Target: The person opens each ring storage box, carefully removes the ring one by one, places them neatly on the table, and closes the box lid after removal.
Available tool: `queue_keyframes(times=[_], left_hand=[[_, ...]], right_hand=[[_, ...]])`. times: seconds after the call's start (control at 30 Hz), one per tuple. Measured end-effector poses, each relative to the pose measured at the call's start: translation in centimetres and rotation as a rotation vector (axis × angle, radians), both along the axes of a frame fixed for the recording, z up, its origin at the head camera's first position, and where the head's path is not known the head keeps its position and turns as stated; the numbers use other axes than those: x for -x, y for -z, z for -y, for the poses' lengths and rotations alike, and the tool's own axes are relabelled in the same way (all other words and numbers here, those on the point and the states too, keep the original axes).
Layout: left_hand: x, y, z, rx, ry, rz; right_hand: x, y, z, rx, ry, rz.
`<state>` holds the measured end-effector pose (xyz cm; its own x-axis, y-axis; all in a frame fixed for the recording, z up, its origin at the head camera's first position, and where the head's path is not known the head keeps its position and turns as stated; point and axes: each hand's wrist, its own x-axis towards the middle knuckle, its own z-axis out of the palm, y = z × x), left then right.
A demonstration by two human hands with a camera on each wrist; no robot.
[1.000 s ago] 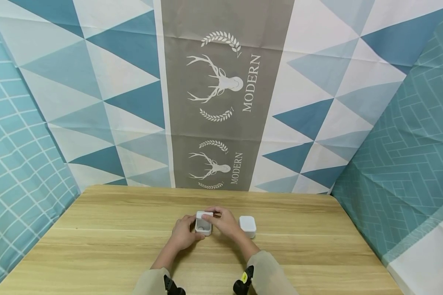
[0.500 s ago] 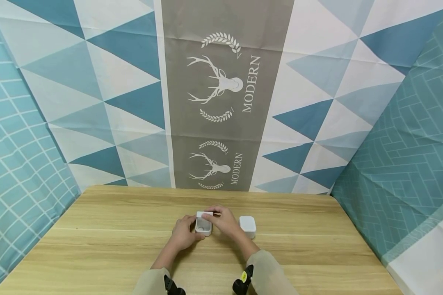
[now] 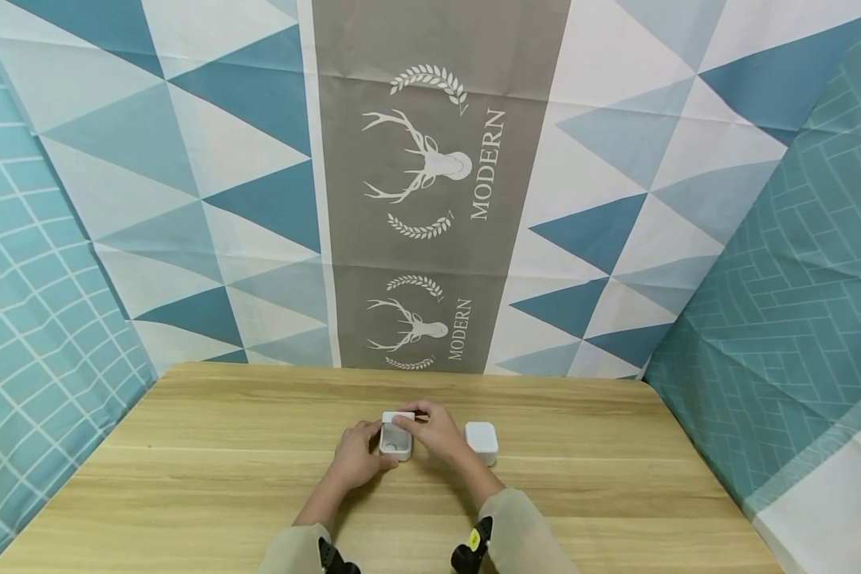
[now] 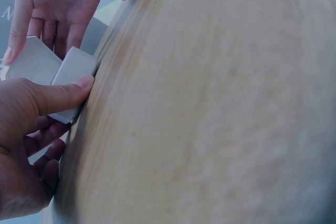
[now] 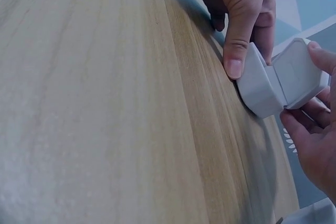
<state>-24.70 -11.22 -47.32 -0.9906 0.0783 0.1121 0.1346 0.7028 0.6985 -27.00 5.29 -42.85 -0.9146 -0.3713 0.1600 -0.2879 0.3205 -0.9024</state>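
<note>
A small white hinged box (image 3: 396, 456) stands on the wooden table with its lid (image 5: 300, 72) raised. My left hand (image 3: 356, 458) grips the base (image 5: 258, 88), thumb on the near side and fingers on the far side. The thumb and fingers of my right hand (image 3: 436, 435) pinch the raised lid. Inside the base, the head view shows a faint round shape, too small to identify. A second white box (image 3: 481, 442), shut and square with rounded corners, rests on the table just right of my right hand.
The wooden table (image 3: 208, 486) runs back to a hanging patterned cloth (image 3: 430, 239) with deer heads and triangles. Blue tiled cloth (image 3: 29, 263) lines the left side and green brick-patterned cloth (image 3: 782, 319) the right.
</note>
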Motion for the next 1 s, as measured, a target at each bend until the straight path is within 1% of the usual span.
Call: queue_keyframes(times=[0.23, 0.47, 0.5, 1.0], left_hand=[[0.0, -0.2, 0.0, -0.005, 0.002, -0.007], [-0.1, -0.4, 0.0, -0.006, 0.003, -0.013], [-0.2, -0.4, 0.0, -0.005, 0.003, -0.014], [-0.1, -0.1, 0.1, -0.003, 0.004, -0.017]], right_hand=[[0.2, 0.0, 0.0, -0.014, 0.01, -0.004], [2.6, 3.3, 0.1, -0.004, 0.027, 0.012], [2.7, 3.5, 0.1, -0.003, 0.028, 0.011], [2.7, 3.5, 0.0, 0.006, 0.024, -0.001]])
